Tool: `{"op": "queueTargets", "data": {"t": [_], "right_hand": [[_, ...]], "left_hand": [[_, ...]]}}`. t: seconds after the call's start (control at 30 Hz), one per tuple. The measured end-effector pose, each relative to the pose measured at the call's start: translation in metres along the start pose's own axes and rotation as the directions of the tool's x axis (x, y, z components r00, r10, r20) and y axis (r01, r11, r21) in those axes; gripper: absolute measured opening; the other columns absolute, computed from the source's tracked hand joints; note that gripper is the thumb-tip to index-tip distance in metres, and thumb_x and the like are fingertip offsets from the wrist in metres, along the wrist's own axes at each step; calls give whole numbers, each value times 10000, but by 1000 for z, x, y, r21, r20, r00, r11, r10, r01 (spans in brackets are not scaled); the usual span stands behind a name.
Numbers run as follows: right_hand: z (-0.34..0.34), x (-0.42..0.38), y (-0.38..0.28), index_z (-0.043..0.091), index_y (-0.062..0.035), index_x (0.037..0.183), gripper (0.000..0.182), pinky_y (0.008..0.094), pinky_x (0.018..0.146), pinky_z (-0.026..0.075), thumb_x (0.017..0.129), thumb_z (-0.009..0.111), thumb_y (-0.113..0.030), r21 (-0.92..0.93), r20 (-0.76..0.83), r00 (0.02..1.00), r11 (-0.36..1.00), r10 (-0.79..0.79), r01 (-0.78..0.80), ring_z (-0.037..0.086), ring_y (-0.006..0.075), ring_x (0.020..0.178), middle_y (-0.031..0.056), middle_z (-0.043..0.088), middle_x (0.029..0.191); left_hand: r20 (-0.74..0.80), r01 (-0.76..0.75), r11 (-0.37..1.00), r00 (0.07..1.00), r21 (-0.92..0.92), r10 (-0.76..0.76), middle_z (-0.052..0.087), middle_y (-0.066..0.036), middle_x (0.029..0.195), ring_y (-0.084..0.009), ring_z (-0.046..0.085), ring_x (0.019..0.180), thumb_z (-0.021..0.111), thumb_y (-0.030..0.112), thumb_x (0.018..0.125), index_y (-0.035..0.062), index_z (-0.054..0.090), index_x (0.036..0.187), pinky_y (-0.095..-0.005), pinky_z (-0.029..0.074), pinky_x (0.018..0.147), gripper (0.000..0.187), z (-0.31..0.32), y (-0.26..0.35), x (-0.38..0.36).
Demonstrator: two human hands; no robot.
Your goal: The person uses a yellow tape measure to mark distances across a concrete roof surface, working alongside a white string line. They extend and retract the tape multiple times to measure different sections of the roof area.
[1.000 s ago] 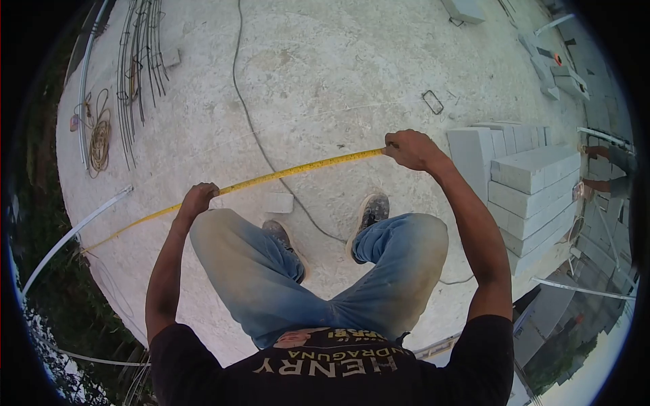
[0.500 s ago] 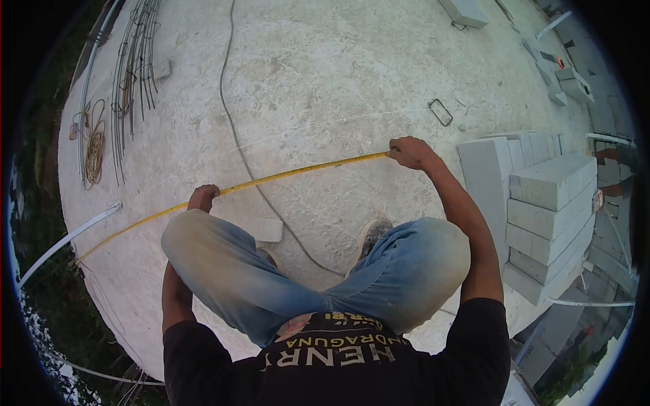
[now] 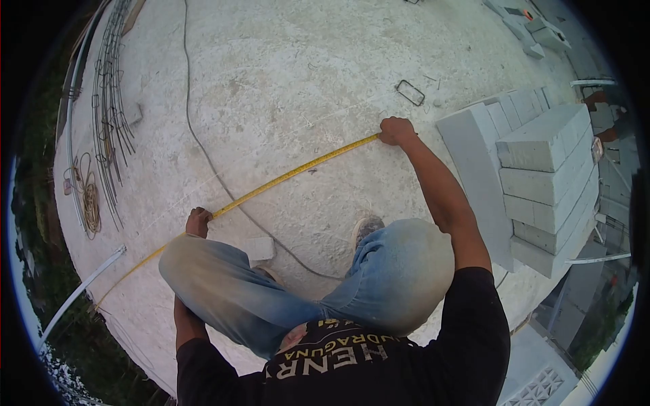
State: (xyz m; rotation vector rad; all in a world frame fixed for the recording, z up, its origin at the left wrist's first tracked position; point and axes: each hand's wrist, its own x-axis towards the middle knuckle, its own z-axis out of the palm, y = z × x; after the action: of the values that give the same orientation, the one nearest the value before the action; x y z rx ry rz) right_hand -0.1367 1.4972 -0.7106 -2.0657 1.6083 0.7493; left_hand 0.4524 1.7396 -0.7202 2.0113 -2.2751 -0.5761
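A yellow measuring tape (image 3: 298, 170) runs slantwise over the rough pale concrete floor (image 3: 298, 88). Its upper right end is in my right hand (image 3: 397, 130), whose fingers are closed round it. Farther down the strip, beyond my left knee, my left hand (image 3: 198, 222) is closed on the tape too. From there the strip passes behind the knee and on to the floor's left edge. Between the two hands it crosses a grey cable (image 3: 215, 172). A small pale block (image 3: 259, 248) lies just right of my left knee.
Stacked pale blocks (image 3: 535, 183) stand at the right. Part of another person, an arm (image 3: 609, 128), shows behind them. A bent wire loop (image 3: 410, 93) lies beyond my right hand. Steel bars (image 3: 107, 101), coiled rope (image 3: 91, 203) and a pale pole (image 3: 84, 285) are at the left.
The view has turned and shifted. Both hands still hold the tape, which now slants more steeply, with my right hand farther up and my left hand lower in the picture.
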Motion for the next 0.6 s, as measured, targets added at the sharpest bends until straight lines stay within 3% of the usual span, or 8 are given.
{"op": "queueTargets", "data": {"t": [0.17,0.37,0.6], "right_hand": [[6,2,-8,689,-51,959,263,382,743,540,785,588,-220,-3,-70,996,998,58,-59,679,262,878,137,686,966],[9,-1,-8,694,-67,957,251,376,747,539,783,585,-211,4,-97,992,997,78,-78,679,257,882,123,689,964],[8,-6,-19,693,-69,968,328,383,764,532,782,589,-318,11,-103,994,999,42,-41,674,267,894,124,687,980]], "left_hand": [[-27,28,1000,999,-8,-28,599,-143,855,-341,560,866,573,-20,757,36,595,801,-387,454,740,75,-5,4,-17],[-72,34,999,997,-33,-36,595,-143,852,-340,555,864,576,-20,753,35,595,798,-384,453,740,74,-5,8,-24],[-135,67,996,988,-64,-75,589,-143,848,-339,550,861,580,-21,749,34,594,796,-382,452,739,74,-7,6,-24]]}}
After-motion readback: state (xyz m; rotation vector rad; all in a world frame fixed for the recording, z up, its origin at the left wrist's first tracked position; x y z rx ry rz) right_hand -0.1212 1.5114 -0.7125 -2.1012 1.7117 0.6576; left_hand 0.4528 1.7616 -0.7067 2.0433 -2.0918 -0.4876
